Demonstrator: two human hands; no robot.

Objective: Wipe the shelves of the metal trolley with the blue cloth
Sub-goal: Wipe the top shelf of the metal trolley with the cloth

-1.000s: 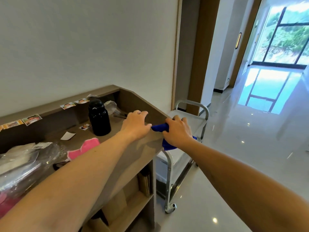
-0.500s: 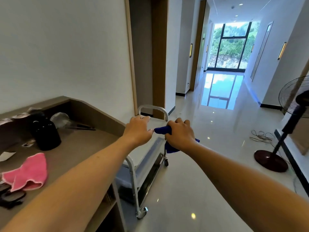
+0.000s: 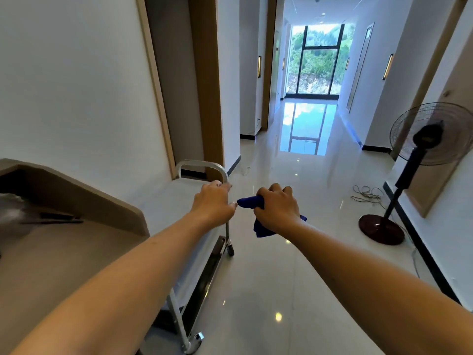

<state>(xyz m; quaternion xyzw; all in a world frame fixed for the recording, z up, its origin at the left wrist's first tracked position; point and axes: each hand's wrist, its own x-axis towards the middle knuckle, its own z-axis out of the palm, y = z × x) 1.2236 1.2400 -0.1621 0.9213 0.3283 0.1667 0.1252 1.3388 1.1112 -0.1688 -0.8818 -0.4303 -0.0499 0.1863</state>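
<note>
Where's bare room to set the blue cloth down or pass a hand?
Free: trolley top shelf between its far handle and the left hand; the desk top nearer than the dark pens. Open floor runs between the trolley and the fan. Crowded: the desk's far left corner and the cable beside the fan base. The right hand holds the blue cloth.
</note>
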